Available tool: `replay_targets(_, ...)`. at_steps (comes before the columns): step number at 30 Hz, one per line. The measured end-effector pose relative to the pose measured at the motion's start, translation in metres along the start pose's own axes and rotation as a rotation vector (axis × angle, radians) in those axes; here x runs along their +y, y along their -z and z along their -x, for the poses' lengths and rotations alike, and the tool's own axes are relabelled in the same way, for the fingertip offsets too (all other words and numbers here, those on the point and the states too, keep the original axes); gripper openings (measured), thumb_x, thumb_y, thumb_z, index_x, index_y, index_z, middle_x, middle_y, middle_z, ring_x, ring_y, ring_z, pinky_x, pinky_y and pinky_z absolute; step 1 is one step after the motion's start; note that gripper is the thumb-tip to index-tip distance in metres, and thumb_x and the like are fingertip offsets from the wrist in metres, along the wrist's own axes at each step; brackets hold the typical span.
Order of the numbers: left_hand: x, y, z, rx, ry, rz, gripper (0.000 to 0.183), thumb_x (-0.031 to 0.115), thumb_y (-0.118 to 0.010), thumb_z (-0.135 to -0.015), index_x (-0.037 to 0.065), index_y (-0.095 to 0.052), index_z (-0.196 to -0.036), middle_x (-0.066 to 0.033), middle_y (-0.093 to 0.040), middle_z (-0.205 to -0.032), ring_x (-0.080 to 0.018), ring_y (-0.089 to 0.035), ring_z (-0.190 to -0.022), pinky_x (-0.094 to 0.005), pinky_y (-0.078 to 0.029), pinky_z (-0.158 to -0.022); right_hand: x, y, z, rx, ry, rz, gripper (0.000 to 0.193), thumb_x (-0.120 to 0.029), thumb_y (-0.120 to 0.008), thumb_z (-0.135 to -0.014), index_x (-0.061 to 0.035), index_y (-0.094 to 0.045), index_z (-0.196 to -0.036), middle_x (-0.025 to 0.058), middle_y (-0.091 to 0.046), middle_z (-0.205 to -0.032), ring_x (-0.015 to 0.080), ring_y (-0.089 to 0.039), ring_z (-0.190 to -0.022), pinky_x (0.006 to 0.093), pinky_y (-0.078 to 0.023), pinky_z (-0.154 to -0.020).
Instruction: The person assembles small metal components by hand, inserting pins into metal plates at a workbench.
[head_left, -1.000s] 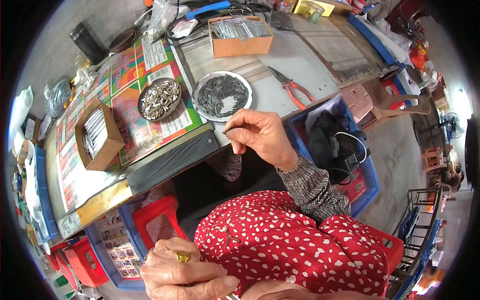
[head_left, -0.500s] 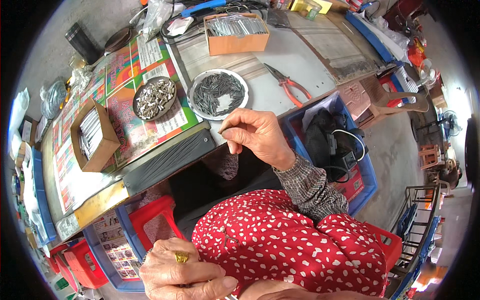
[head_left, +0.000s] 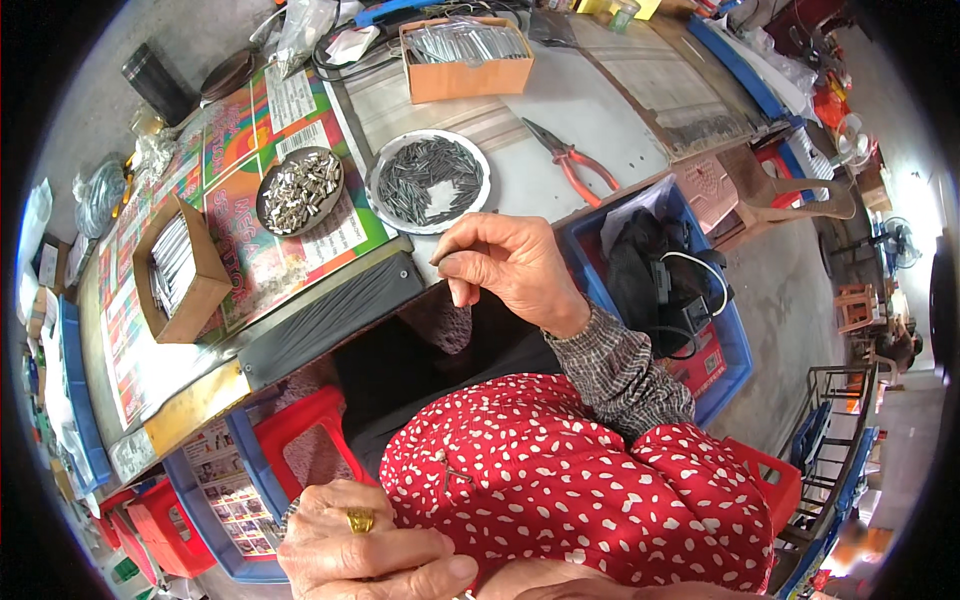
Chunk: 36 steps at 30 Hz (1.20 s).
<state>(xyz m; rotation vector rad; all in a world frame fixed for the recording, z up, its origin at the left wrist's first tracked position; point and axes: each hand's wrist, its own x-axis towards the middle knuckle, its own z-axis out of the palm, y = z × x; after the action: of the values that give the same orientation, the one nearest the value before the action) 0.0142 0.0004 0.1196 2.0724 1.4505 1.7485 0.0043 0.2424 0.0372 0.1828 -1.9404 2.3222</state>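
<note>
My right hand [head_left: 515, 265] hovers by the table's front edge, thumb and forefinger pinched together. Whatever lies between those fingertips, if anything, is too small to make out. Just beyond it sits a round white dish [head_left: 378, 203] of dark, thin metal pins [head_left: 420, 175]. Low at the left, close to my body, my left hand [head_left: 375, 545] is closed, a gold ring [head_left: 360, 519] on one finger. Its grip is hidden by the fingers and the picture's lower edge. Left of the white dish, a dark bowl [head_left: 268, 224] holds small silvery metal pieces [head_left: 303, 190].
Red-handled pliers [head_left: 570, 165] lie right of the white dish. Behind it stands a cardboard box [head_left: 470, 82] of metal rods; another open box [head_left: 200, 295] is at the left. A blue crate [head_left: 735, 365] with a black bag [head_left: 640, 270] stands right of my right hand.
The table and its dishes sit slightly further left and up in the picture, as the view has shifted a little. Both hands keep nearly the same pose.
</note>
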Motion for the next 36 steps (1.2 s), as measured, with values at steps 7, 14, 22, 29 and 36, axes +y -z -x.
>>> replay_targets(7, -0.020, -0.015, 0.015, 0.198, 0.196, -0.303, 0.018, 0.002, -0.066, -0.071, -0.001, -0.067, -0.089, -0.0081, -0.066, -0.072, -0.0125, -0.059, -0.050, -0.0227, -0.040, -0.040, -0.018, -0.001, 0.011, 0.017, -0.029, -0.008, 0.008, -0.001, -0.061, -0.084, 0.0036, -0.062, -0.090, 0.0022, -0.060, -0.075, 0.0067, -0.058, -0.059, 0.0175, -0.046, -0.052)
replay_targets(14, -0.050, -0.041, 0.028, 0.489, 0.817, -0.243, 0.011, -0.009, -0.058, -0.077, -0.006, -0.062, -0.087, -0.0097, -0.064, -0.076, -0.0120, -0.061, -0.064, -0.0223, -0.048, -0.059, -0.030, -0.015, 0.018, -0.091, -0.027, -0.200, 0.009, -0.001, -0.059, -0.086, 0.0049, -0.059, -0.092, 0.0076, -0.062, -0.078, 0.0096, -0.059, -0.058, 0.0193, -0.048, -0.053)
replay_targets(22, -0.053, -0.048, 0.029, 0.542, 0.851, -0.249, 0.011, -0.005, -0.060, -0.080, -0.005, -0.062, -0.090, -0.0072, -0.063, -0.076, -0.0094, -0.060, -0.066, -0.0208, -0.047, -0.061, -0.028, -0.018, 0.019, -0.138, -0.071, -0.354, 0.009, -0.002, -0.057, -0.087, 0.0051, -0.059, -0.092, 0.0079, -0.062, -0.078, 0.0112, -0.059, -0.057, 0.0199, -0.048, -0.051)
replay_targets(29, -0.054, -0.050, 0.030, 0.544, 0.835, -0.291, 0.010, -0.002, -0.061, -0.082, -0.004, -0.063, -0.091, -0.0054, -0.062, -0.074, -0.0082, -0.059, -0.065, -0.0201, -0.046, -0.060, -0.025, -0.019, 0.017, -0.145, -0.078, -0.357, 0.017, -0.009, -0.063, -0.083, 0.0074, -0.059, -0.085, 0.0154, -0.057, -0.082, 0.0168, -0.058, -0.055, 0.0247, -0.050, -0.047)
replay_targets(36, -0.063, -0.054, 0.037, 0.591, 0.777, -0.302, 0.013, -0.006, -0.066, -0.075, -0.001, -0.062, -0.087, -0.0070, -0.063, -0.072, -0.0108, -0.058, -0.058, -0.0216, -0.045, -0.054, -0.024, -0.021, 0.016, -0.149, -0.135, -0.392, 0.017, -0.009, -0.062, -0.084, 0.0070, -0.058, -0.083, 0.0144, -0.056, -0.081, 0.0164, -0.058, -0.056, 0.0252, -0.050, -0.049)
